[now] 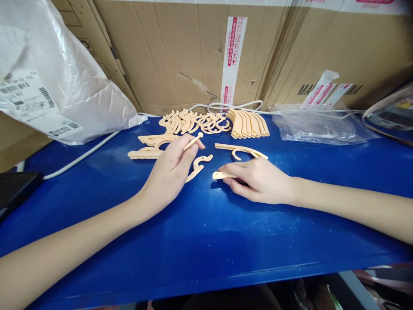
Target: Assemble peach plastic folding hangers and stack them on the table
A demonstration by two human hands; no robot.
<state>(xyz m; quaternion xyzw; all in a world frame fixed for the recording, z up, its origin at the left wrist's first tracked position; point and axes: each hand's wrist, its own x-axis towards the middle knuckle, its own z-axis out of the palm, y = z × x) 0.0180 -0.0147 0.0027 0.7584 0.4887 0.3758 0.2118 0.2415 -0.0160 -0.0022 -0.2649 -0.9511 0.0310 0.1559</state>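
Note:
My left hand [172, 170] is closed around a slim beige plastic hanger piece [193, 141], whose end sticks out past the thumb. Just beside its fingers is a beige hanger hook [199, 165]; whether the hand touches it I cannot tell. My right hand [258, 180] pinches a beige hanger arm [222, 175], its tip pointing left, low over the table. Behind the right hand lies a hanger arm with a curved hook [240, 150]. Assembled-looking hanger pieces [145, 153] lie behind the left hand, partly hidden by it.
On the blue table [193, 249], loose hooks [185, 122] and a row of hanger arms [248, 125] lie at the back. A clear plastic bag [322, 125] is at right, a white parcel bag [64, 82] at left. Cardboard boxes [180, 51] and a white cable [80, 156] border the area.

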